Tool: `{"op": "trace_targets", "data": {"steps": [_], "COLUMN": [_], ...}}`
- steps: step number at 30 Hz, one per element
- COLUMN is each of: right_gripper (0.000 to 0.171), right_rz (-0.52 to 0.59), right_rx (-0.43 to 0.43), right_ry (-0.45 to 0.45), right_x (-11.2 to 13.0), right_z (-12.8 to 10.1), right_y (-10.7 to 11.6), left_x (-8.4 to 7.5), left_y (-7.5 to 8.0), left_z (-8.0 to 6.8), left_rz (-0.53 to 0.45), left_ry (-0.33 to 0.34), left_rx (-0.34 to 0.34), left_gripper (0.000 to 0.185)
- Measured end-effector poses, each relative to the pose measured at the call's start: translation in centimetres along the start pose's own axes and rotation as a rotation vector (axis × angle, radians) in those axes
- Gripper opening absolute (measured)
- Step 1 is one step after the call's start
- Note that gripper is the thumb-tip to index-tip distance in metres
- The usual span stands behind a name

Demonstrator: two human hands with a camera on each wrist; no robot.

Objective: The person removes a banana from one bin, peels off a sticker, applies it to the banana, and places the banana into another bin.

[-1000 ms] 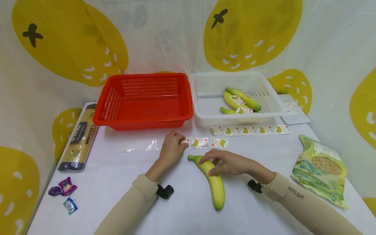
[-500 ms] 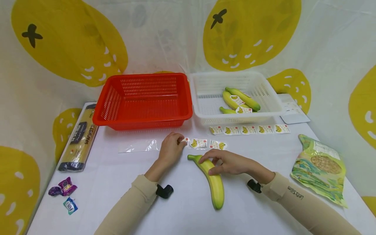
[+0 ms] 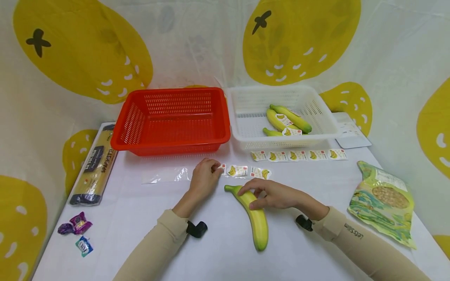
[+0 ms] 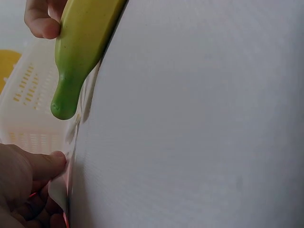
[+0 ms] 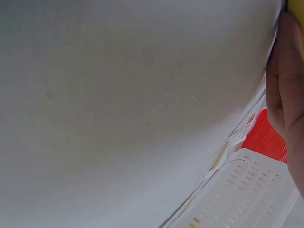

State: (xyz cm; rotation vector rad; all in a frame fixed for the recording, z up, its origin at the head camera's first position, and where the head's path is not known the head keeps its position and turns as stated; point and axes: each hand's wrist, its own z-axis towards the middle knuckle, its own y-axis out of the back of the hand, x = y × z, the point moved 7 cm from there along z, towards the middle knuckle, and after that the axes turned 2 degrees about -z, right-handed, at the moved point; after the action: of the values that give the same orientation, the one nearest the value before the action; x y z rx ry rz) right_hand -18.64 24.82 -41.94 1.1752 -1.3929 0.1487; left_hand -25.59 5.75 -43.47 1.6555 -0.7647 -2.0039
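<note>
In the head view, a yellow banana [image 3: 259, 228] with a green stem lies on the table, stem toward the baskets. My right hand [image 3: 270, 193] holds it near its upper part, thumb on one side and fingers on the other. My left hand [image 3: 205, 175] pinches a banana sticker [image 3: 223, 168] at the left of a short row on a clear strip. Two more stickers [image 3: 237, 171] show to its right. From the left wrist, the thumb presses a thin pale edge of the strip [image 4: 58, 190]; the fingertips behind are partly hidden.
Behind stand a red basket [image 3: 175, 147] and a white basket [image 3: 242, 134] holding labelled bananas [image 3: 290, 119]. Another sticker row [image 3: 298, 155] lies before the white one. Spaghetti [image 3: 93, 168] and wrapped sweets [image 3: 81, 223] lie left, a green food bag [image 3: 383, 203] right.
The sticker strip under my left hand has shifted slightly left, its right end tilting a little toward me. Both hands and the banana stay almost where they were.
</note>
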Motion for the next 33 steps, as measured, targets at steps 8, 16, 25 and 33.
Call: {"op": "trace_targets", "data": {"steps": [8, 16, 25, 33], "right_gripper": [0.033, 0.023, 0.024, 0.017], "right_rz": [-0.003, 0.017, 0.043, 0.105], "right_rx": [-0.066, -0.381, -0.364, -0.278], "right_ry": [-0.003, 0.056, 0.159, 0.182], "right_x": [0.2, 2.1, 4.1, 4.5], "right_z": [-0.3, 0.3, 2.8, 3.9], "right_y": [1.6, 6.6, 7.4, 6.7], "left_x": [-1.3, -2.1, -3.6, -3.8], "left_y": [1.6, 3.7, 4.2, 4.2], "left_z": [-0.3, -0.7, -1.5, -1.7], "left_rz": [-0.067, -0.212, -0.405, -0.466], "left_ry": [-0.002, -0.010, -0.009, 0.024], "left_rx": [0.001, 0.020, 0.148, 0.190], "left_gripper": [0.017, 0.020, 0.020, 0.021]}}
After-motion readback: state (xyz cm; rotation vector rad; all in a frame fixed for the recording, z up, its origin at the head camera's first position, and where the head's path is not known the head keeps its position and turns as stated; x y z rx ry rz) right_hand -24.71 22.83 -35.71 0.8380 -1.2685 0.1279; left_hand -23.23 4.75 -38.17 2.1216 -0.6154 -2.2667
